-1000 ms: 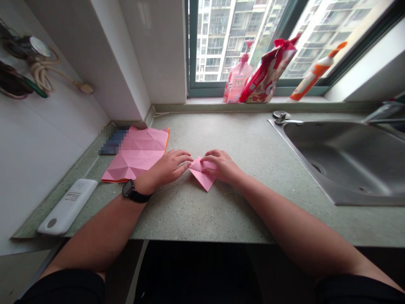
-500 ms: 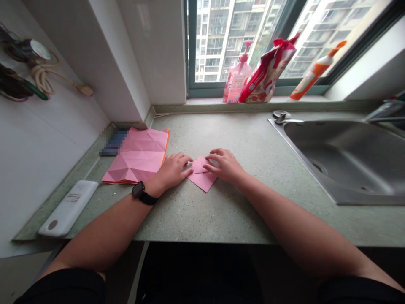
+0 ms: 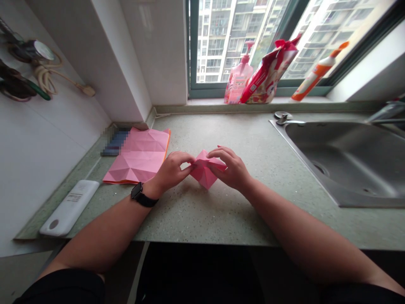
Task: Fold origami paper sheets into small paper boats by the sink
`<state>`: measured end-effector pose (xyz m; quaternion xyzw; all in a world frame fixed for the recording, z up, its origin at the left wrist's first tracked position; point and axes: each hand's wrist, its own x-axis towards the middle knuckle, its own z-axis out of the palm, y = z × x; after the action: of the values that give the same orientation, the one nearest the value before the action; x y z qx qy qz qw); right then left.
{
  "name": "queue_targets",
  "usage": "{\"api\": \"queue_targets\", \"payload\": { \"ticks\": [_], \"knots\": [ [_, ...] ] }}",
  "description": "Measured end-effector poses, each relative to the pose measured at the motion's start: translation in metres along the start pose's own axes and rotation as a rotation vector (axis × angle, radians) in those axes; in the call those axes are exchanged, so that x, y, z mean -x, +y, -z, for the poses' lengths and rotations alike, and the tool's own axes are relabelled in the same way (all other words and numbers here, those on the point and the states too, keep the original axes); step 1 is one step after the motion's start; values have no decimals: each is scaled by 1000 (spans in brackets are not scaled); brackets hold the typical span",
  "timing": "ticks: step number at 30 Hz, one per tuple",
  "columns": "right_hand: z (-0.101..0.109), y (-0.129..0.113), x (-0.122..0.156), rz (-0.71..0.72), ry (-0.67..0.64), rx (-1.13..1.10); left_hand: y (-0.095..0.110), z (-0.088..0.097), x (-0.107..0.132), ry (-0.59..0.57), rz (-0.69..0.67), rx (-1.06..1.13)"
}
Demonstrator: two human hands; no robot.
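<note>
A small folded sheet of pink paper (image 3: 206,176) is between my two hands above the counter, its faces spread apart and standing up from a creased middle. My left hand (image 3: 174,169) pinches its left corner between thumb and fingers. On the other side, my right hand (image 3: 232,166) grips the right part, with the thumb in front and the fingers on top. To the left lies a stack of larger creased pink sheets (image 3: 142,150), orange along one edge.
A white power bank (image 3: 70,207) lies at the counter's left end. At right is a steel sink (image 3: 351,164). On the windowsill stand a pink pump bottle (image 3: 238,82), a red bag (image 3: 268,74) and an orange-and-white bottle (image 3: 314,78).
The pink paper lay flat as a folded diamond; now it is opened out and raised. Both hands have closed onto its sides, and the view has shifted slightly.
</note>
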<state>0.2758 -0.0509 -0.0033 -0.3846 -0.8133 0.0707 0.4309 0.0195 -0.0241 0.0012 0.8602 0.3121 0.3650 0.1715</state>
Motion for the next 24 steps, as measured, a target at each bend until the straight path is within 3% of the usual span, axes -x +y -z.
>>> {"api": "queue_targets", "payload": {
  "ticks": [5,10,17,21,24],
  "knots": [
    [5,-2,3,-84,69,39,8,8,0,165,-70,-123],
    [0,3,4,-152,173,-85,9,10,1,276,-127,-130],
    [1,-4,0,4,45,-130,8,7,1,285,-154,-123],
    [-2,-4,2,26,60,-61,7,6,1,316,-185,-106],
    [-1,-2,3,45,67,29,11,8,2,260,-212,-151]
  ]
}}
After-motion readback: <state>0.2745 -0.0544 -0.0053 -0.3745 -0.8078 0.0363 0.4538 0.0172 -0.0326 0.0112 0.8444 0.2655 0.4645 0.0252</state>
